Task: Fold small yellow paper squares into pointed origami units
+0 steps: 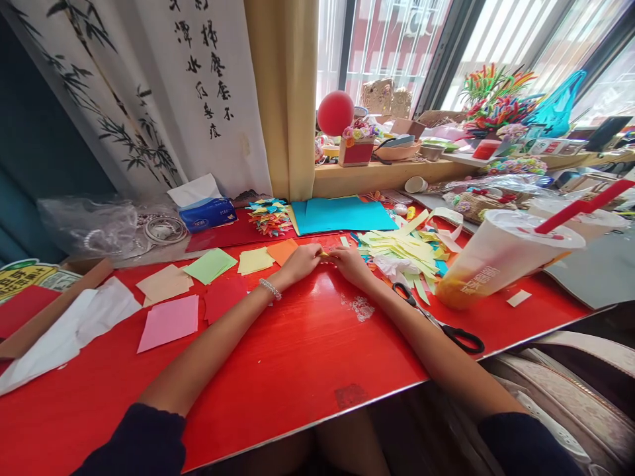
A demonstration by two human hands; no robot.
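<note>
My left hand (303,262), with a beaded bracelet (270,288) at the wrist, pinches a small yellow piece of paper (324,256). From the other side, the fingertips of my right hand (351,266) close on the same piece, just above the red tabletop (307,344). Its folds are too small to make out. Near my left hand lie orange (282,252), yellow (254,260) and green paper squares (211,266). A heap of pale yellow paper strips (401,248) spreads beyond my right hand. Scissors (431,316) with black handles lie partly under my right forearm.
Pink (169,322) and red squares (224,297) lie left. Blue sheets (342,215), a pile of folded paper pieces (270,217) and a tissue pack (207,210) sit at the back. A tall drink cup (496,261) with a red straw stands right. Crumpled white paper (74,324) lies far left.
</note>
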